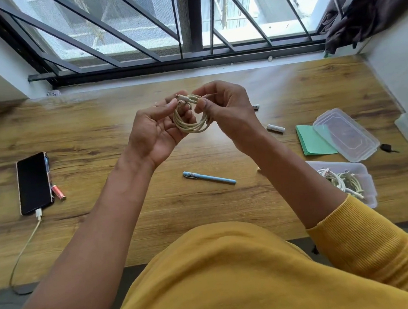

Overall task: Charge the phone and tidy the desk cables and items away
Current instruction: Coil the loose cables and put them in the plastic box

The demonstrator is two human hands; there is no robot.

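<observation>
A cream coiled cable [190, 118] is held above the middle of the wooden table [225, 201], the left hand [159, 131] gripping one side of the coil and the right hand [226, 111] pinching the other with curled fingers [201, 107]. At far left lies a black phone [33, 183] with a charging cable [25, 241] plugged in and a red battery [58, 192] beside it. A blue pen [209, 177] lies nearer the person, and at right a clear box [366, 184] holds more white cables, beside its lid [346, 134] and green paper [313, 142].

top: mustard-yellow [230, 273] | cuffs: ribbed (pushed up) [348, 228] | forearms: bare
</observation>
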